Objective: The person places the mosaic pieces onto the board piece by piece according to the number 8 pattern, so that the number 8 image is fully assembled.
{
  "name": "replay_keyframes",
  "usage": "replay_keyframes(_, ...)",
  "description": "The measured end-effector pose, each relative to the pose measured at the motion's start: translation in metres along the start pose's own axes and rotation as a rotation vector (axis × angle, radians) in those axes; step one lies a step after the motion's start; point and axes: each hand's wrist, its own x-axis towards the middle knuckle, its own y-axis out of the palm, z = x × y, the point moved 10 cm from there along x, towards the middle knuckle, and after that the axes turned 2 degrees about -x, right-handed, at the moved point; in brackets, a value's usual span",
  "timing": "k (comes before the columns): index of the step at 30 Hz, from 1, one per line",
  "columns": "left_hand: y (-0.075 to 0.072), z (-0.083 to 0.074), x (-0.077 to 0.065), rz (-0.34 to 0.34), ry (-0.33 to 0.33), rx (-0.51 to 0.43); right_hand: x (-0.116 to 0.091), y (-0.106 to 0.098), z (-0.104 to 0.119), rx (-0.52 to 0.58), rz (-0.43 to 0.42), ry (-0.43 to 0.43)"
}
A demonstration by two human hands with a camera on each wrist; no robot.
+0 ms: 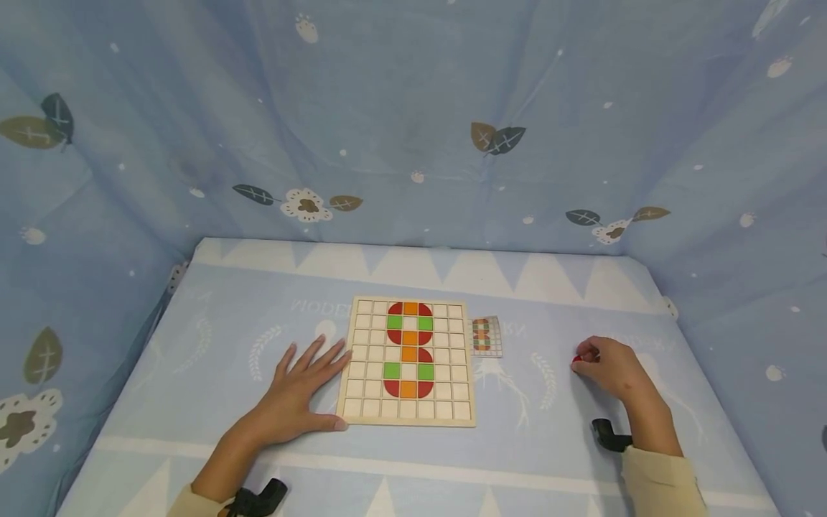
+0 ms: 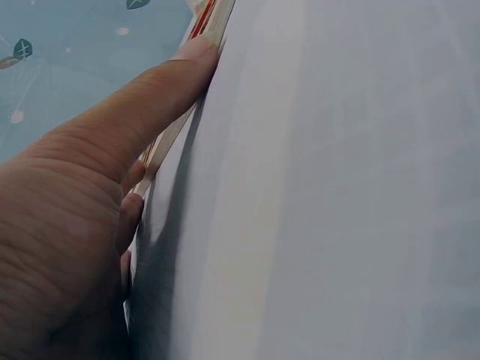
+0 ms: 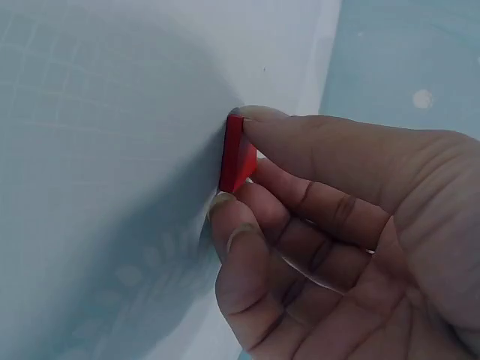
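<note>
A wooden grid board (image 1: pixel 456 391) lies on the cloth in the head view. Red, orange and green tiles (image 1: pixel 409 353) fill some of its middle columns; the cells around them are bare. My left hand (image 1: pixel 293 398) is spread at the board's left side, fingertips and thumb at its edge. In the left wrist view the thumb (image 2: pixel 150 94) reaches straight to the board's rim. Off to the right of the board, my right hand (image 1: pixel 607 366) pinches a small red tile (image 3: pixel 234 154) between thumb and fingers, low over the cloth.
A small pattern card (image 1: pixel 494 337) with a coloured grid picture lies just right of the board. Patterned cloth (image 1: pixel 530 459) covers the table, and blue fabric walls (image 1: pixel 413 108) rise at the back and both sides. A black wrist mount (image 1: pixel 607 434) sits at the right wrist.
</note>
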Motion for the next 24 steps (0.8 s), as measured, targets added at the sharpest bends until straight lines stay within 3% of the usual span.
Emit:
replay_keyframes(6, 0.0, 0.0, 0.0, 0.004, -0.009, 0.003, -0.002, 0.003, -0.008, 0.011, 0.024, 0.088)
replay_keyframes(12, 0.0, -0.001, 0.0, 0.013, -0.013, -0.006, -0.006, 0.002, -0.012, 0.038, 0.005, 0.114)
replay_keyframes(19, 0.0, -0.001, 0.0, 0.016, -0.009, -0.002, -0.012, 0.001, -0.014, 0.098, -0.024, 0.117)
replay_keyframes(24, -0.002, -0.003, 0.0, -0.012, 0.011, 0.001, -0.014, -0.001, 0.002, 0.172, -0.027, 0.074)
